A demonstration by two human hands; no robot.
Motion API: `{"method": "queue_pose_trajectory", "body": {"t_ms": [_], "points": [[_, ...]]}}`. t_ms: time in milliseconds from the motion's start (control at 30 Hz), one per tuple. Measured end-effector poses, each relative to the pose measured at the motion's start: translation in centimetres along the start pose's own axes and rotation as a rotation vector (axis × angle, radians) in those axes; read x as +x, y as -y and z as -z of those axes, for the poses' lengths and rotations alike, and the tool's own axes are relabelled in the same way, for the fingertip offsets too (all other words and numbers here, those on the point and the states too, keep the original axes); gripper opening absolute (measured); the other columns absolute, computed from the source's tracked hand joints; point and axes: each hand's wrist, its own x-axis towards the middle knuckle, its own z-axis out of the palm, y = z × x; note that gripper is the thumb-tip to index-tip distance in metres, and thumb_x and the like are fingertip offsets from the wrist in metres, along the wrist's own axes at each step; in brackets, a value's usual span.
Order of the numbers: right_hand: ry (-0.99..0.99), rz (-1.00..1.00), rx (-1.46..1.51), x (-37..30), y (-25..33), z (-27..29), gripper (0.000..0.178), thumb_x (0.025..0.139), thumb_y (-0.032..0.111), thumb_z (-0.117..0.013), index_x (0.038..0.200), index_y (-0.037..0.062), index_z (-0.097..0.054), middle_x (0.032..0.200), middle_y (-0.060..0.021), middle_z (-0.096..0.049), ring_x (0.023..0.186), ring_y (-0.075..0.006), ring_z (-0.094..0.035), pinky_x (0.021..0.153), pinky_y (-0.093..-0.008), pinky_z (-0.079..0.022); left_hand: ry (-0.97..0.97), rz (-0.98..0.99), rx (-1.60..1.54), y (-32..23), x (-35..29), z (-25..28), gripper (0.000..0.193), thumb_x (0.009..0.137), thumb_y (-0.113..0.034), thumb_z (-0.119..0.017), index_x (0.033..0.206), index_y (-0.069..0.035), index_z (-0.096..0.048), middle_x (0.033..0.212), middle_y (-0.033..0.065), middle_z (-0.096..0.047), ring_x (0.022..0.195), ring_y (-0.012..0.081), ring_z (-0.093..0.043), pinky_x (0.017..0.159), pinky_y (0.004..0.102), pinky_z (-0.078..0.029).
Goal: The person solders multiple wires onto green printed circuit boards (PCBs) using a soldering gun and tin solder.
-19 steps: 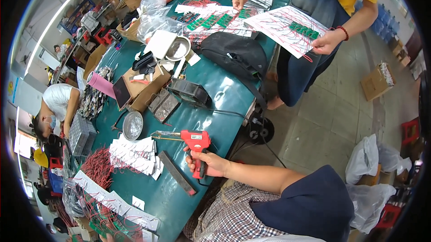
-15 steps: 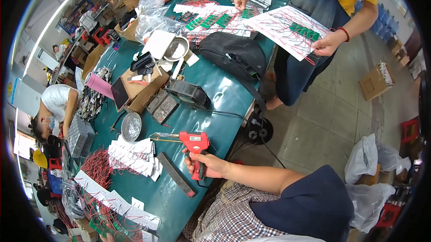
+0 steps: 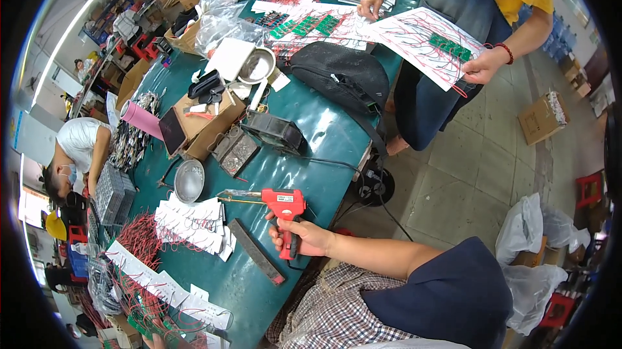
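My right hand (image 3: pixel 304 237) is wrapped round the grip of a red soldering gun (image 3: pixel 283 204), held level above the near edge of the green table. Its long tip points left, close to a round metal dish (image 3: pixel 189 181) and a stack of white cards with red wires (image 3: pixel 191 222). Below the gun lies a dark flat bar (image 3: pixel 255 252). At the bottom left, a small patch of my left hand (image 3: pixel 155 342) shows beside green circuit boards (image 3: pixel 138 327) and loose red wires; its fingers are hidden. White strips (image 3: pixel 170 292) with wires lie there too.
Across the table (image 3: pixel 324 184), a co-worker's hand (image 3: pixel 484 67) holds a white sheet with wired green boards. A black bag (image 3: pixel 340 77), small fan (image 3: pixel 272 132), cardboard box (image 3: pixel 217 122) and pink bottle (image 3: pixel 140 119) stand beyond the gun. Its cord crosses the table's edge.
My right hand and the soldering gun have shifted very slightly to the right. The co-worker's sheet and hands have also moved a little right in view.
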Motion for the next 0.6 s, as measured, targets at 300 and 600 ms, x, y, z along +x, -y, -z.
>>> {"method": "queue_pose_trajectory", "body": {"t_ms": [300, 600], "points": [[0.012, 0.004, -0.004, 0.0, 0.0, 0.3, 0.034, 0.097, 0.029, -0.055, 0.125, 0.0144, -0.044, 0.092, -0.0020, -0.054, 0.079, -0.0105, -0.057, 0.075, -0.0306, -0.050, -0.041, 0.088, 0.057, -0.5, -0.4, -1.0, 0.051, 0.086, -0.024, -0.054, 0.131, 0.001, -0.049, 0.134, 0.0168, -0.051, 0.125, 0.0270, -0.047, 0.108, 0.0364, -0.034], [0.003, -0.002, -0.025, 0.2, 0.1, 0.2, 0.035, 0.096, 0.031, -0.054, 0.125, 0.0143, -0.043, 0.092, -0.0024, -0.052, 0.081, -0.0116, -0.054, 0.078, -0.0320, -0.047, -0.210, 0.095, -0.035, 1.1, 0.2, 1.2, 0.040, 0.078, -0.015, -0.060, 0.116, -0.004, -0.057, 0.114, 0.0091, -0.057, 0.106, 0.0238, -0.054, 0.091, 0.0366, -0.044]]}}
